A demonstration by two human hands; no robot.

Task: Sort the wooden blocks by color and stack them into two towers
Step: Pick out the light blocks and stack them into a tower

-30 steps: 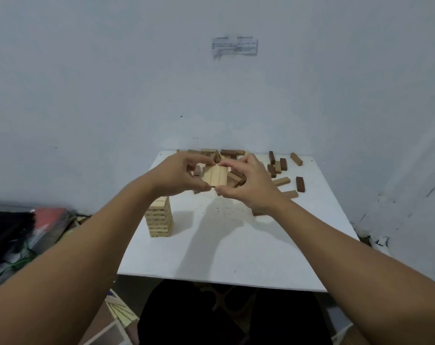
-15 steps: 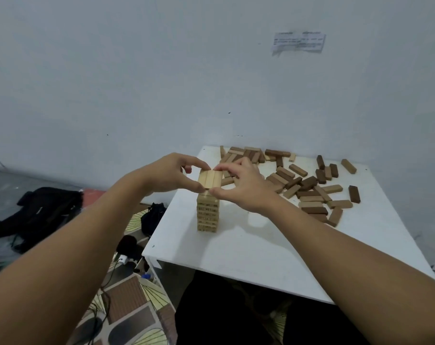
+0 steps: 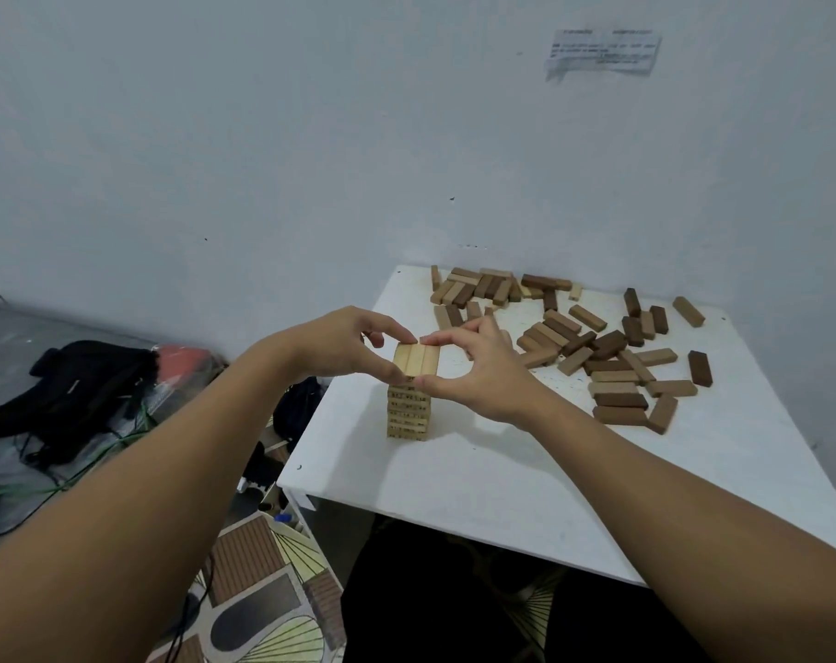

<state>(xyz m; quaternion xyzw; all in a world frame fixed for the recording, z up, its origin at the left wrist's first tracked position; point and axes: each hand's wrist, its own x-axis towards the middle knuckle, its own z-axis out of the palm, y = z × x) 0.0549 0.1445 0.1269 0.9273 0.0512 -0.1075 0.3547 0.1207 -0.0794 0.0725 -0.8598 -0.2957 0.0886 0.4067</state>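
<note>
- The layer [image 3: 417, 359] of three pale blocks is down now: a second ago both hands carried it over mid-worktop, and here it sits on the pale tower [image 3: 408, 408], centre of frame.
- Left hand [image 3: 341, 344] pinches the layer's left side between thumb and forefinger; right hand [image 3: 483, 370] pinches the right side the same way, neither grip released.
- One more pale course placed, I'd say; the brown tower is not begun.
- Loose blocks [image 3: 612, 363], brown and tan, lie scattered right of centre on the worktop [image 3: 502, 476].
- Dark marks on the tower's block ends and the wall note [image 3: 602, 54], upper right, are too small to read.
</note>
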